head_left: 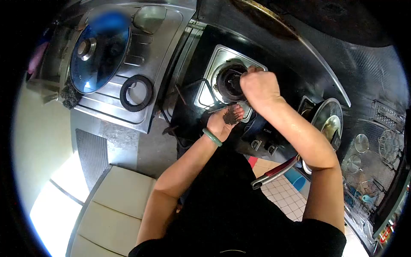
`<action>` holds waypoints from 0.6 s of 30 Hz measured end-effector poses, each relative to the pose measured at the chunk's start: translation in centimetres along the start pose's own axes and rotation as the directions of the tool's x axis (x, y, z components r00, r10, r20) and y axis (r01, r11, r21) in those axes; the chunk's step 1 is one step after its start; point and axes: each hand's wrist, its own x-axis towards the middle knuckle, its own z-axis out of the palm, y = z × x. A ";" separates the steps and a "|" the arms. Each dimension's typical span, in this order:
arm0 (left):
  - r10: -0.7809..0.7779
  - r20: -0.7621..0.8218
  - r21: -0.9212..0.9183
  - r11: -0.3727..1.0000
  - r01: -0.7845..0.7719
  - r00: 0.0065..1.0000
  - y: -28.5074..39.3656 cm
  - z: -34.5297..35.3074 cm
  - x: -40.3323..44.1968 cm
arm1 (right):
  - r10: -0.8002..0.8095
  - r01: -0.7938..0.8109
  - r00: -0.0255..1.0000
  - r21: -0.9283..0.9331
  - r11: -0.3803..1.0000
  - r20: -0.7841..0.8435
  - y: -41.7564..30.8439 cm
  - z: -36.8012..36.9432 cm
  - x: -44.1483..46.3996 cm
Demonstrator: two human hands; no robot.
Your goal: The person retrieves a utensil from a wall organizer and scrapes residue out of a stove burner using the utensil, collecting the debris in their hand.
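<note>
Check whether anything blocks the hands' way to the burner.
Nothing visible does. The right hand is already at the edge of the burner; the left hand, dark residue on its upturned palm, is close by. The wire rack sits off to the left.

Black stove (200,58), steel drainboard (160,49) alongside!
Here's the burner (231,83) in its steel tray (205,97), a rack (207,81) across that tray's left side; over on the drainboard, glass lid (102,62) by the left edge, black ring (123,95) toward the lower right corner.
</note>
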 end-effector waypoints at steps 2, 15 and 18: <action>0.017 -0.009 0.003 1.000 -0.017 1.000 0.0 0.5 -0.5 | -0.027 0.023 0.998 0.075 0.997 0.053 -1.4 -0.2 0.0; 0.013 0.027 0.085 0.996 -0.015 1.000 -0.1 -0.3 -0.9 | -0.005 0.003 0.993 0.018 1.000 0.114 -2.6 -2.8 0.8; 0.028 0.026 0.057 0.998 -0.030 0.999 0.2 0.0 -1.3 | -0.031 0.025 0.988 0.043 0.999 0.150 -3.2 -3.4 1.3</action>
